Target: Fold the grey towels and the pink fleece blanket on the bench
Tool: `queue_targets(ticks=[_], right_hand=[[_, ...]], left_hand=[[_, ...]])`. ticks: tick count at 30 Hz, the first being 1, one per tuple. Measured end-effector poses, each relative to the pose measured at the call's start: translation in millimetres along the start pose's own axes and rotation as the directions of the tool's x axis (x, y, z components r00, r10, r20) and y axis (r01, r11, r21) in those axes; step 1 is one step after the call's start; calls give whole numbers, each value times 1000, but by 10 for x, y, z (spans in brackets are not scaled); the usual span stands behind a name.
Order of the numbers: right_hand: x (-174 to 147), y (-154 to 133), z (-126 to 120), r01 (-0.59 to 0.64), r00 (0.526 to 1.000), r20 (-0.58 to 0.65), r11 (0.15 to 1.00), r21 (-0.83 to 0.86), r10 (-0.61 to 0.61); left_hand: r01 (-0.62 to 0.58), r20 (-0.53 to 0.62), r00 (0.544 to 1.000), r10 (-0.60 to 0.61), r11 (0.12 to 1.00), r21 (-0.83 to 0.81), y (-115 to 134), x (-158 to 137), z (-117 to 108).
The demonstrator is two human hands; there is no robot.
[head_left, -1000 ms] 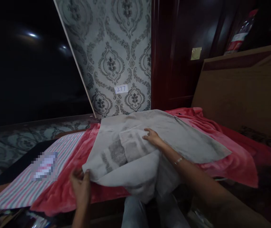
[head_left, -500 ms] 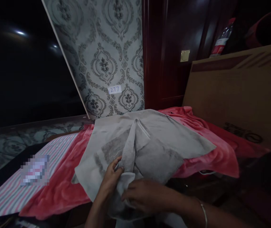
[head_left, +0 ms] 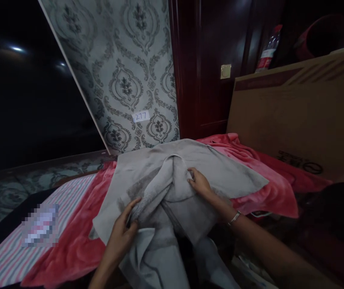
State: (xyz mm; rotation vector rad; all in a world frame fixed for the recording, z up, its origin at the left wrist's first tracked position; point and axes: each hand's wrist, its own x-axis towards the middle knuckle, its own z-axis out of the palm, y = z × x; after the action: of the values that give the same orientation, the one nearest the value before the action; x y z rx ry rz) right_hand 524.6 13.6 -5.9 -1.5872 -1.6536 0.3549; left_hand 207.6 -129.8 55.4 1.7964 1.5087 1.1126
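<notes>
A soft grey garment (head_left: 156,188) is laid over pink-red plush cloth. Its far part is spread flat, while the near part is bunched, with long pieces hanging toward me. At its centre is a curved edge like an opening, though I cannot tell what kind of garment it is. My left hand (head_left: 123,228) has thumb and fingers closed round a fold on the left of that opening. On the other side, my right hand (head_left: 201,184) pinches the edge between thumb and fingers. A bracelet circles the right wrist.
Pink-red plush cloth (head_left: 78,237) shows on both sides, and striped fabric (head_left: 78,190) lies at left beneath a blurred patch. A large dark screen (head_left: 33,100) stands behind. At right are a cardboard box (head_left: 295,108) and a red-capped bottle (head_left: 267,52). A patterned wall bears a "277" label (head_left: 141,116).
My right hand has moved from low beside the left hand up and right to the curved edge. The left hand has shifted slightly left. The folds between them have spread wider.
</notes>
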Motion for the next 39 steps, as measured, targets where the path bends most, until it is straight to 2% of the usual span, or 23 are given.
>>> queue_targets(ticks=[3, 6, 10, 12, 14, 15, 16, 18, 19, 21, 22, 24, 25, 27, 30, 33, 36, 39], right_hand=[[26, 116, -33, -52, 999, 14, 987, 149, 50], [37, 11, 13, -134, 991, 38, 956, 260, 129], [37, -257, 125, -147, 988, 79, 954, 262, 131], [115, -323, -6, -117, 992, 67, 958, 261, 103], [292, -312, -366, -71, 997, -14, 971, 228, 76], [408, -289, -629, -33, 996, -81, 980, 196, 49], [528, -265, -932, 42, 983, -179, 996, 80, -28], [732, -254, -1591, 186, 920, -316, 968, -168, -232], [793, -277, -1908, 216, 884, -353, 938, -272, -306], [813, -369, -2434, 257, 824, -363, 858, -444, -435], [775, -419, -2619, 260, 801, -361, 821, -507, -477], [639, -465, -2821, 256, 781, -346, 772, -582, -519], [554, -441, -2845, 257, 787, -328, 760, -597, -523], [377, -288, -2784, 291, 823, -243, 749, -595, -514], [117, 87, -2582, 399, 864, -56, 747, -532, -501], [-140, 357, -2465, 468, 852, 4, 758, -454, -523], [-396, 378, -2511, 489, 812, -76, 746, -452, -579], [-630, 256, -2607, 486, 777, -141, 727, -486, -614]], left_hand=[[-39, -19, 999, 40, 999, 27, -13, 71, -62], [-89, -3, 996, 90, 993, 73, 51, 123, -51], [-196, 32, 981, 193, 963, 185, 94, 182, -53], [-246, 16, 967, 252, 923, 296, 63, 235, -167], [-251, -38, 953, 300, 857, 450, 53, 310, -398], [-228, -74, 947, 314, 815, 533, 77, 351, -550], [-191, -112, 940, 322, 769, 609, 129, 393, -715], [-99, -180, 926, 331, 675, 731, 314, 470, -1044], [-64, -209, 915, 345, 635, 770, 432, 504, -1189], [-13, -245, 903, 352, 593, 805, 646, 561, -1395], [1, -251, 906, 341, 592, 806, 707, 583, -1445], [-26, -203, 934, 294, 621, 783, 671, 613, -1428], [-63, -147, 952, 267, 646, 761, 563, 618, -1363], [-171, 22, 976, 216, 703, 690, 196, 602, -1147], [-216, 181, 975, 131, 766, 606, -496, 519, -762], [-227, 155, 974, 168, 773, 592, -965, 431, -527], [-234, 102, 970, 222, 728, 645, -1052, 405, -480], [-269, 158, 963, 220, 700, 661, -919, 414, -466]])
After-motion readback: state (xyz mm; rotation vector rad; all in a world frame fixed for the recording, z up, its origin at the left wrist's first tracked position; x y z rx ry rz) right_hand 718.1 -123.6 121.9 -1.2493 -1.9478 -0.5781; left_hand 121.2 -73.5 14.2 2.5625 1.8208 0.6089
